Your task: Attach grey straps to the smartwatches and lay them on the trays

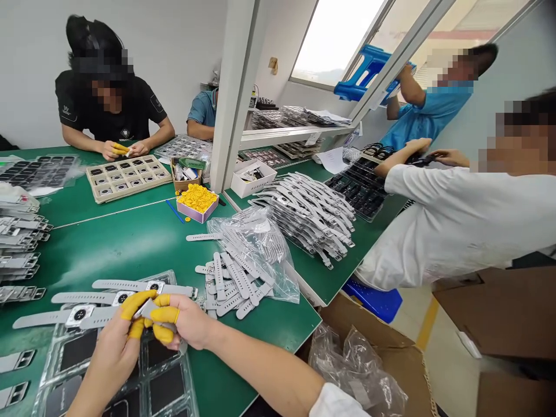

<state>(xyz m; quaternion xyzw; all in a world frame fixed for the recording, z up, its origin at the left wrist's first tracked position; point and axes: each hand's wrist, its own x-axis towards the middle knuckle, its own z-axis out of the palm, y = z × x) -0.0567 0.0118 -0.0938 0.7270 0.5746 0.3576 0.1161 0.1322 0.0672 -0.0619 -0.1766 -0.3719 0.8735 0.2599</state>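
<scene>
My left hand and my right hand meet above a clear tray of dark square pieces. Both wear yellow finger cots and are closed. A grey watch strap shows between my right fingers. My left fingers pinch a silvery part against it, apparently a watch case, mostly covered. Behind my hands, several grey-strapped smartwatches lie face down across the tray's far side, sensor backs up. Right of them is a loose heap of grey straps, partly spilling from a clear plastic bag.
Stacked watches stand at the left. Ahead are a box of yellow finger cots, a beige compartment tray and a white post. A pile of strapped watches lies right, near co-workers. A cardboard box stands below the table edge.
</scene>
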